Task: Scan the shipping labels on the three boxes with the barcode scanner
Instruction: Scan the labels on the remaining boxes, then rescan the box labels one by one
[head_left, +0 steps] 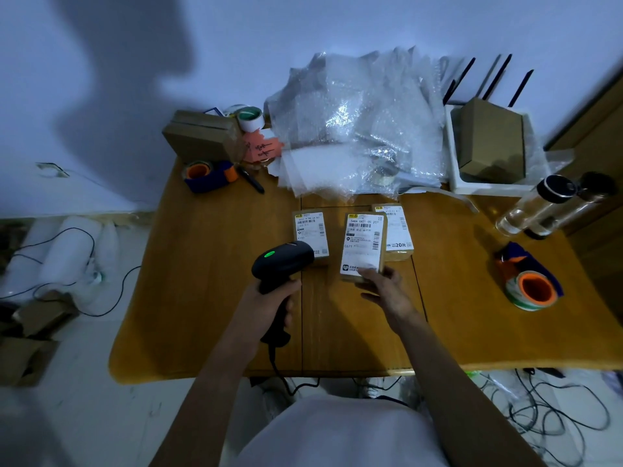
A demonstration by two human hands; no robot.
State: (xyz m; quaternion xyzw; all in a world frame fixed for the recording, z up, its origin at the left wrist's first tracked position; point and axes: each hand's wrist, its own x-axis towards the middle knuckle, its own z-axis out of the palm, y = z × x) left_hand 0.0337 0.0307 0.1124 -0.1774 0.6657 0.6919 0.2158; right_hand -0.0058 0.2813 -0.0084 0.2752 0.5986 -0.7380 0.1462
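Three small cardboard boxes with white shipping labels are at the middle of the wooden table (202,298). My right hand (384,291) grips the near end of the middle box (362,244) and tilts its label up. The left box (310,234) and the right box (396,230) lie flat, labels up. My left hand (269,305) holds the black barcode scanner (281,261) by its handle. A green light glows on its head, which hangs over the near corner of the left box, just left of the middle box. The scanner's cable runs off the table's front edge.
A heap of bubble wrap (357,129) covers the table's back. Tape dispensers lie at back left (209,175) and at the right (529,281). Two clear bottles (546,207) lie at the right, a white tray with a box (488,146) behind them. Cables trail on the floor.
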